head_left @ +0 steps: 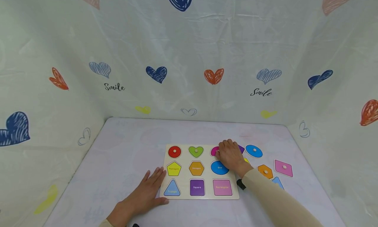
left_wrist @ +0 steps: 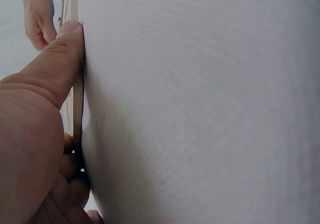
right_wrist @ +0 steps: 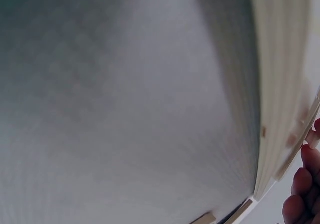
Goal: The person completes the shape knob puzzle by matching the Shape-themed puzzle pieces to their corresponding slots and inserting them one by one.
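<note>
A cream wooden shape puzzle board (head_left: 206, 174) lies on the table. My left hand (head_left: 147, 189) rests at its left edge, fingers straight, with the thumb (left_wrist: 62, 59) along the board's side in the left wrist view. Over the top right corner is my right hand (head_left: 231, 156), its fingers curled. In the right wrist view these fingers (right_wrist: 305, 184) pinch the knob of a thin wooden puzzle piece (right_wrist: 295, 151), tilted against the board. A magenta shape (head_left: 215, 151) shows beside the hand; the rest is hidden under it. The red circle (head_left: 174, 151) and green heart (head_left: 196, 151) have knobs.
Right of the board lie loose knobbed pieces: a blue oval (head_left: 254, 151), an orange hexagon (head_left: 265, 171), a pink rectangle (head_left: 283, 168) and a blue triangle (head_left: 278, 182) partly under the right sleeve. Purple (head_left: 241, 149) and yellow (head_left: 246, 160) pieces peek out behind the right hand.
</note>
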`<state>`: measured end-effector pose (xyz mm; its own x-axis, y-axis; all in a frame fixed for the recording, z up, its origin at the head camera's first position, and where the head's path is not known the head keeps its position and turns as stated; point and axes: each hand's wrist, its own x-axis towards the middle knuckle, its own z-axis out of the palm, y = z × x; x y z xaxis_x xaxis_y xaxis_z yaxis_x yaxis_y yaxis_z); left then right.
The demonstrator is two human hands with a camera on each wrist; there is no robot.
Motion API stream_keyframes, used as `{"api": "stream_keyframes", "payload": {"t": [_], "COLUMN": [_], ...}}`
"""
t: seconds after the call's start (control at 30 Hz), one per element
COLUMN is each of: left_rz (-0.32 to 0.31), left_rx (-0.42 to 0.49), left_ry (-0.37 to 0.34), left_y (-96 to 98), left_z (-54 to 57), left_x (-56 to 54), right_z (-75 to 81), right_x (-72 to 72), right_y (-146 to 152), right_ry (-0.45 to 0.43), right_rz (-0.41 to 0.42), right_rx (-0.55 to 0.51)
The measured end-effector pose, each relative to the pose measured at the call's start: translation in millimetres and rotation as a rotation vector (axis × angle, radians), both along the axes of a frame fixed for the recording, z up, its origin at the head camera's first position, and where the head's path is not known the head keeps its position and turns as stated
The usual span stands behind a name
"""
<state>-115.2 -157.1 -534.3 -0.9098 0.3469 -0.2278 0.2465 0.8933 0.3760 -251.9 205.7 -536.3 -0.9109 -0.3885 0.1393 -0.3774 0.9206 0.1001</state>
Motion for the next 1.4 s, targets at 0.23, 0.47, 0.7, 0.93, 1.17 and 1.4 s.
{"api": "stream_keyframes", "payload": {"t": [0.23,0.47,0.7,0.93,1.17,1.4], "left_rz": [0.003,0.004,0.004,0.004,0.004,0.013], "left_rx": [-0.005,0.001,-0.003,0.004,0.013,0.01], "left_ry": [-0.003,0.005,0.005,-0.001,-0.002,0.0], "left_y": [0.8,1.2,0.5,-0.2,-0.1,0.8], "left_z": [-0.5,0.2,-1.7,-2.2,-1.3,-0.4], "left_x": [0.6,-0.3,-1.4,-1.5,-1.3,-0.7], "right_z": [-1.8,-2.9,-2.4,-2.4,-0.5,-0.3], "right_x": [-0.7,-0.7,-0.7,0.5,2.6,2.6], "right_y": [0.8,2.1,1.4,1.2,0.3,0.6], "right_ry": [0.01,0.041,0.034,0.035,0.027,0.032], "right_rz": [0.006,0.023,0.018,0.018,0.017,0.021], "right_rx": [0.005,0.001,-0.01,-0.007,-0.002,-0.007]}}
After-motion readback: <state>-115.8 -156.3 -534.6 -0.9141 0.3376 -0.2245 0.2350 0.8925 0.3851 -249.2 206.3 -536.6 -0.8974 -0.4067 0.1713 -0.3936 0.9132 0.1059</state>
